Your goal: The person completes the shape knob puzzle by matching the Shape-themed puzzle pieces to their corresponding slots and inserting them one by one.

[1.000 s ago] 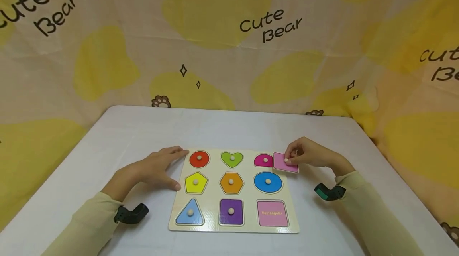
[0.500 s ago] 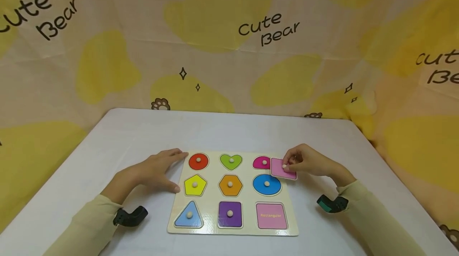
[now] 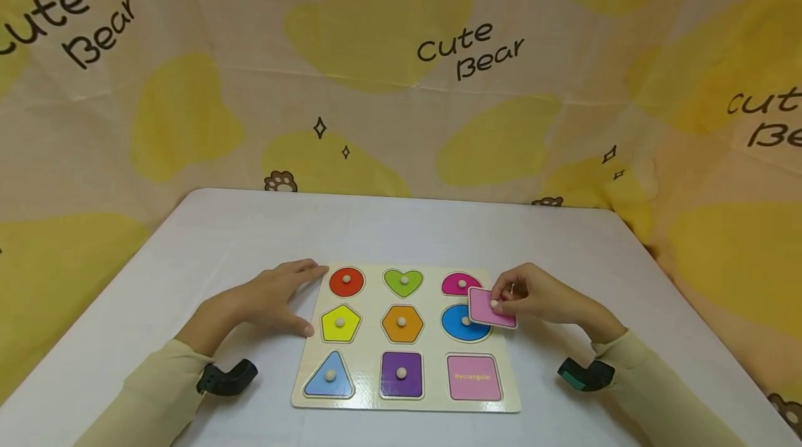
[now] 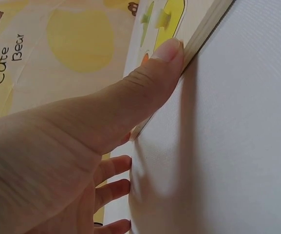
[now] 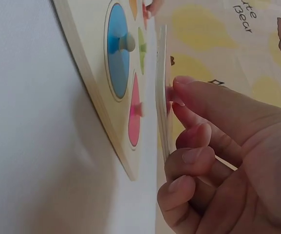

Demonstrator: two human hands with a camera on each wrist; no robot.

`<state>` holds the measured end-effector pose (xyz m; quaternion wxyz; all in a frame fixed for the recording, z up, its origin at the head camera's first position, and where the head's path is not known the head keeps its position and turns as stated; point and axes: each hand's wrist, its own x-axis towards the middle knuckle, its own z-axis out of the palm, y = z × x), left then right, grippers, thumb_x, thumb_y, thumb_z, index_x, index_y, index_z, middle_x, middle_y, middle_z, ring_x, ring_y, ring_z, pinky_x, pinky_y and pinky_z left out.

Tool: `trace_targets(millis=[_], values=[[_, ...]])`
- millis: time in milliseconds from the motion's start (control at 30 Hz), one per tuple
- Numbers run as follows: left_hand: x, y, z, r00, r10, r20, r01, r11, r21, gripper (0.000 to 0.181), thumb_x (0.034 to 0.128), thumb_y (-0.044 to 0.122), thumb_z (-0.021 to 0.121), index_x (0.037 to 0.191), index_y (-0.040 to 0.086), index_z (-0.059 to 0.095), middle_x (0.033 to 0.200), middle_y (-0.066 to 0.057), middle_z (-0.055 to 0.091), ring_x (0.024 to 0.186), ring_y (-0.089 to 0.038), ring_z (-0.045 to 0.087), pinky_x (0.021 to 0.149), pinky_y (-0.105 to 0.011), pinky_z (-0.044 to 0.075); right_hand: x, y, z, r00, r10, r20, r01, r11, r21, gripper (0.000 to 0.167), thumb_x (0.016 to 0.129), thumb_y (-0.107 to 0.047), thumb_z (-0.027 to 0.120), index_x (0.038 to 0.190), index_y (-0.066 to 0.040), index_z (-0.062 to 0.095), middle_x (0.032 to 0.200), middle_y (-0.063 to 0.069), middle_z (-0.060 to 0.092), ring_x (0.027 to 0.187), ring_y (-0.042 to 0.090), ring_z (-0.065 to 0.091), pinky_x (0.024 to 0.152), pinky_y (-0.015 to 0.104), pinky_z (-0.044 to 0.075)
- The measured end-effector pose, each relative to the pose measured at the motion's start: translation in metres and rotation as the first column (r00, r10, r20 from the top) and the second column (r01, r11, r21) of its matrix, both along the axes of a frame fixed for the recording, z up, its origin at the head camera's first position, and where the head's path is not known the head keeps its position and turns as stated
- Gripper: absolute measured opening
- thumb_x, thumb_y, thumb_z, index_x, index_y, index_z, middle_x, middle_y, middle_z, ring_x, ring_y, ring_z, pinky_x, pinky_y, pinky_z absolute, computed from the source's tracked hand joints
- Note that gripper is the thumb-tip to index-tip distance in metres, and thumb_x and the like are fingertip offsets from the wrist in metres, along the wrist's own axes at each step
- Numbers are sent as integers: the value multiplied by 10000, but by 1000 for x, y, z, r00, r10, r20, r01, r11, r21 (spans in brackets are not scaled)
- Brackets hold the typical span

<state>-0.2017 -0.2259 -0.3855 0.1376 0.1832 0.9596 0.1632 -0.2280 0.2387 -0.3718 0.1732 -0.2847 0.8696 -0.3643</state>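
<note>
My right hand [image 3: 541, 295] pinches the knob of a pink rectangular puzzle piece [image 3: 485, 306] between thumb and finger. In the right wrist view the piece [image 5: 162, 92] is seen edge-on, raised above the wooden puzzle board [image 3: 370, 360]. It partly covers the blue oval piece [image 3: 456, 327] and the magenta half-circle piece [image 3: 456, 283] in the head view. At the board's front right, a pink recess [image 3: 474, 388] printed "Rectangular" lies bare. My left hand [image 3: 269, 301] rests at the board's left edge with fingers spread, its thumb [image 4: 167, 56] touching the rim.
Other knobbed pieces sit in the board: a red circle [image 3: 341, 288], a green heart [image 3: 397, 287], a yellow pentagon [image 3: 333, 331], an orange hexagon [image 3: 395, 331], a light blue triangle [image 3: 326, 388] and a purple square [image 3: 410, 388]. A white table [image 3: 376, 231] lies beneath, with a patterned cloth [image 3: 376, 113] behind.
My right hand has brought the pink piece toward me and slightly left, from beside the half-circle to over the oval's right part. The left hand keeps its place on the board.
</note>
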Motion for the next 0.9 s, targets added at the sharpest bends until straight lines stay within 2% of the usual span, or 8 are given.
trace_targets(millis=[300,733,900], values=[[1,0,1,1000,5,0,-5,1000,-3,1019,706,487,880,1555,181,407,1606,-180,378,1453,-477,359,1106,-712,374,9,-5,5,1000,13,26,-12,1000,-21,68,896,-172,770,918,-113,746,728,-1,535,683,74,500,561,157,416],[2,1,3,1000,-2,3,2,1000,8,1023,705,481,884,1555,168,408,1606,-182,377,1452,-481,357,1110,-710,369,13,-8,0,992,115,45,-112,991,-68,54,893,-155,771,899,-114,737,662,100,477,642,44,455,534,159,371],[2,0,3,1000,-6,2,6,1000,16,1019,707,475,882,1553,161,409,1603,-185,380,1450,-484,358,1111,-712,368,16,-11,1,990,129,56,-126,990,-63,51,893,-161,772,894,-125,737,661,50,484,644,19,453,543,154,375]])
